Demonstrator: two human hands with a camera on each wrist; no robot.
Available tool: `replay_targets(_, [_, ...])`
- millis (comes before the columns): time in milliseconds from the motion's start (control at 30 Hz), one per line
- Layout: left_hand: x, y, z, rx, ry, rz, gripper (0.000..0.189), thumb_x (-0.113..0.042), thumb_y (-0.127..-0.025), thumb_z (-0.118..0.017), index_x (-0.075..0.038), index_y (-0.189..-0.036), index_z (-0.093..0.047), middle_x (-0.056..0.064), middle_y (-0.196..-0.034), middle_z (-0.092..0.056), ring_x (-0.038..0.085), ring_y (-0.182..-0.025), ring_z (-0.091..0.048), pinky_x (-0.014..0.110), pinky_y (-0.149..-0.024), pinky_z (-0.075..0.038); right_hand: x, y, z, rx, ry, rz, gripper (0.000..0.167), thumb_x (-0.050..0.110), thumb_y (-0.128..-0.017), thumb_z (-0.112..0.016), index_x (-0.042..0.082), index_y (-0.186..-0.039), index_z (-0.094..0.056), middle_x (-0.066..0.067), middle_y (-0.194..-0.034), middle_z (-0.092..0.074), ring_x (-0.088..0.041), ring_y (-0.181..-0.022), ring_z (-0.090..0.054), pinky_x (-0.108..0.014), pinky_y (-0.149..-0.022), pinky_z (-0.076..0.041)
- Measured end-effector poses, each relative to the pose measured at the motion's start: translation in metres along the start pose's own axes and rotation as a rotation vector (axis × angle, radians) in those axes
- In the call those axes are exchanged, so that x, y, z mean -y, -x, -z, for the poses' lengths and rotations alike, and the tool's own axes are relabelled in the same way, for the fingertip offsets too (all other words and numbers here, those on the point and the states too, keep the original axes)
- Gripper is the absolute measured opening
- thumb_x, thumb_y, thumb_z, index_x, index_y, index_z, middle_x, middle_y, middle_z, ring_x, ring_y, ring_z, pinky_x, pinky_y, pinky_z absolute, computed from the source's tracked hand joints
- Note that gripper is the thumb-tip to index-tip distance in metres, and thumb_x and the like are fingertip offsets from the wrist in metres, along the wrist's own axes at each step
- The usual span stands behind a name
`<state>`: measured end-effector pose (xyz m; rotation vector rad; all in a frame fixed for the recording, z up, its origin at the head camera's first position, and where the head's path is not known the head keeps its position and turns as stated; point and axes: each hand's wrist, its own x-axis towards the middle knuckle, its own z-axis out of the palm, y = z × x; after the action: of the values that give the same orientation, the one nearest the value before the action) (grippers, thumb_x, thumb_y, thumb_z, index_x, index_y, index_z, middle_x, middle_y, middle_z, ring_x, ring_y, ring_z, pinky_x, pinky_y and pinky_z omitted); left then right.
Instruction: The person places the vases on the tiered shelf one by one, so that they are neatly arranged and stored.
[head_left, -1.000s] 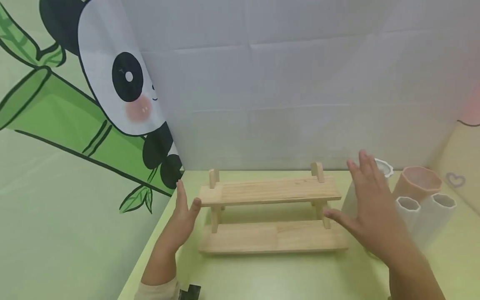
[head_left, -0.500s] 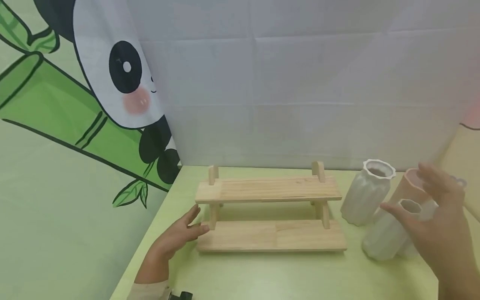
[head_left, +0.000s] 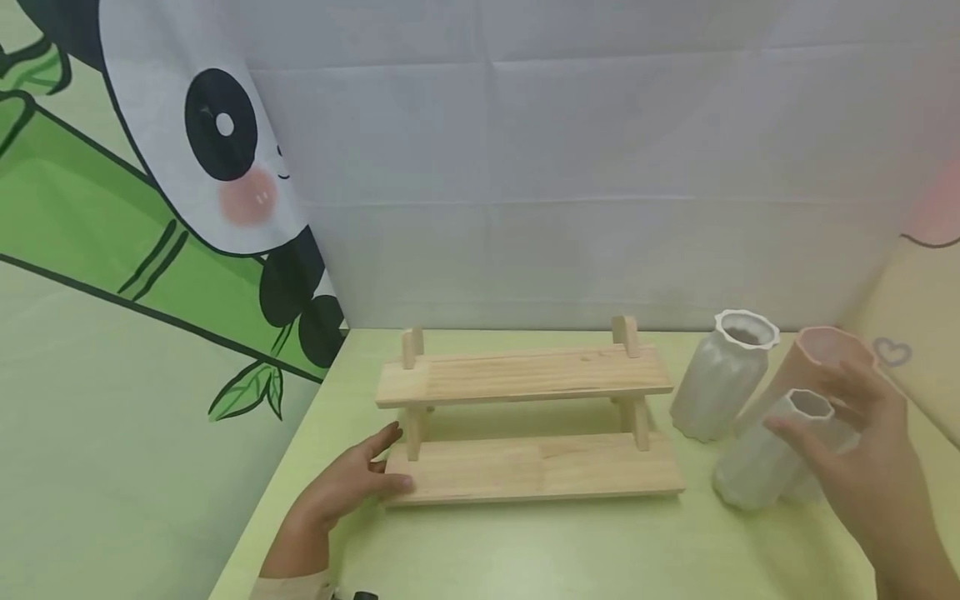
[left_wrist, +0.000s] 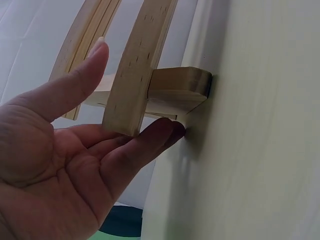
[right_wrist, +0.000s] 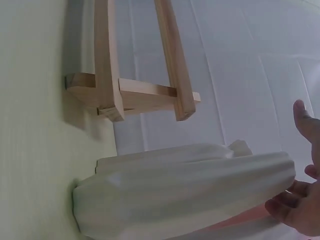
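A two-tier wooden stand [head_left: 532,471] occupies the middle of the table. At its left end is my left hand [head_left: 341,490], the thumb over the lower board and the fingers touching the board's end from below in the left wrist view [left_wrist: 95,165]. To the right, my right hand [head_left: 873,454] reaches around the upper part of a front white ribbed vase [head_left: 757,467], thumb spread apart from the fingers. In the right wrist view, the fingertips [right_wrist: 280,207] are close to the vase's mouth; contact is unclear. Another pale vase is mostly hidden behind that hand.
A second white vase [head_left: 720,379] with a scalloped rim stands between the stand and a pink vase [head_left: 780,375]. Behind the pale green table [head_left: 525,550] hangs a white cloth [head_left: 480,167]. A panda-printed wall [head_left: 180,167] borders the left side.
My left hand has come down to the stand's lower board. My right hand has swung right, away from over the scalloped white vase, to the front white vase. The vases have stayed in place.
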<state>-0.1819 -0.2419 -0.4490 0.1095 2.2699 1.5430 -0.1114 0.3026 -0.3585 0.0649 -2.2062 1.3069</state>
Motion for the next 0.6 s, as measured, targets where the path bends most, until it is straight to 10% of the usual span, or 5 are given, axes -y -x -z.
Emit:
replay_targets(333, [0.0, 0.004, -0.01, 0.024, -0.078, 0.008, 0.103, -0.025, -0.077, -0.084, -0.008, -0.157, -0.022, 0.024, -0.148, -0.044, 0.027, -0.118, -0.062, 0.049, -0.1, -0.046, -0.033, -0.004, 0.0, 0.092, 0.063, 0.0, 0.044, -0.006, -0.082, -0.074, 0.002, -0.123, -0.06, 0.006, -0.116, -0.057, 0.004, -0.078, -0.054, -0.01, -0.066, -0.045])
replay_targets(467, [-0.001, 0.002, -0.013, 0.025, -0.07, 0.001, 0.101, -0.022, -0.077, -0.084, -0.008, -0.156, -0.023, 0.025, -0.146, -0.046, 0.027, -0.116, -0.063, 0.047, -0.098, -0.048, -0.043, -0.001, 0.004, 0.113, 0.083, -0.034, 0.041, 0.001, -0.087, -0.071, 0.002, -0.125, -0.056, 0.003, -0.134, -0.047, -0.003, -0.115, -0.049, -0.009, -0.089, -0.037])
replay_targets(600, [-0.002, 0.0, -0.016, 0.014, -0.077, 0.002, 0.102, -0.022, -0.075, -0.085, -0.007, -0.156, -0.024, 0.025, -0.147, -0.045, 0.029, -0.117, -0.063, 0.049, -0.099, -0.048, -0.048, 0.001, 0.01, 0.16, 0.133, -0.122, 0.05, 0.015, -0.093, -0.068, 0.01, -0.137, -0.045, -0.007, -0.151, -0.034, -0.029, -0.139, -0.033, -0.055, -0.106, -0.032])
